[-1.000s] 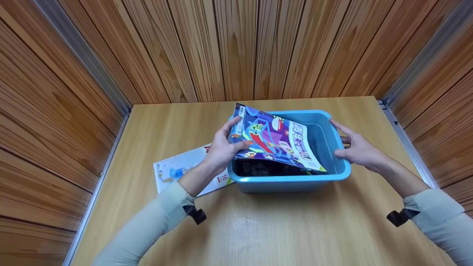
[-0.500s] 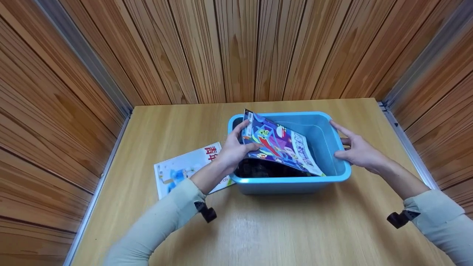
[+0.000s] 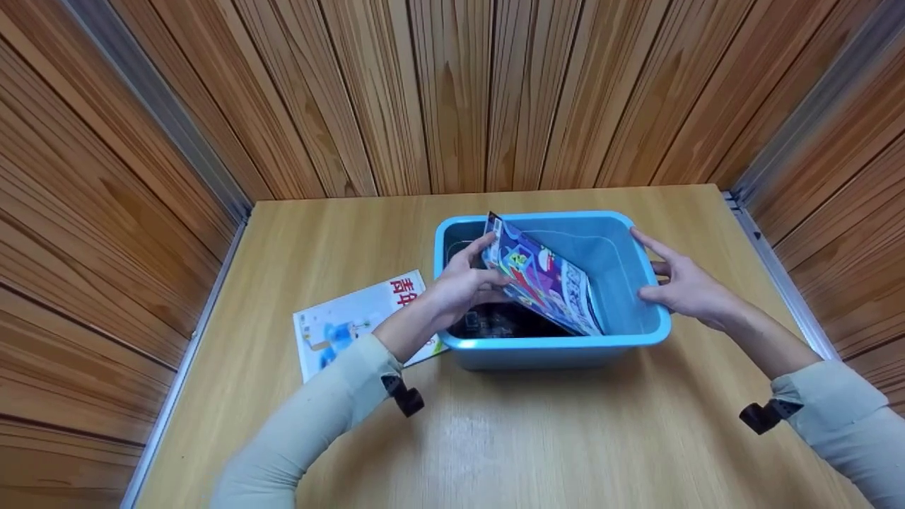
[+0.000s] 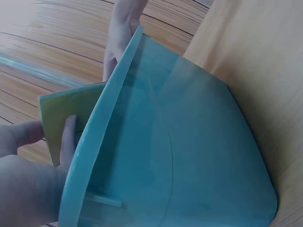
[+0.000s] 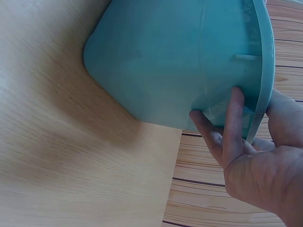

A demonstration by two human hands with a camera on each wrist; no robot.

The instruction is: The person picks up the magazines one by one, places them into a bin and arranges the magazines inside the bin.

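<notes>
Left hand (image 3: 459,286) fingers (image 3: 475,249) curled round the near-left edge of the colourful magazine (image 3: 541,283), thumb on the cover, gripping it; the left wrist view shows fingertips on the pale back side, right at the bin rim. Right hand (image 3: 682,286) fingers (image 5: 230,124) lie on the outer right wall of the blue bin (image 3: 558,346) with the thumb over the rim, a light hold, steadying it.

Magazine sits inside the bin, tilted steeply, top corner up near the far-left, lower edge down toward the right wall, above something dark on the bin floor (image 3: 495,322); what that is, can't tell.

Risks, judged from this:
- grip is only on one edge, so the floppy pages could fan open or sag and fold under
- lower corner looks likely to jam against the right wall or catch on the dark contents, which would crease the cover
- pushing down on a jammed magazine could shove the bin along the table (image 3: 495,445); right hand hold is light
- left knuckles are close to the rim and could snag

White magazine (image 3: 353,322) lies flat on the table left of the bin, partly under the left forearm; a sweep of the sleeve could drag it
</notes>
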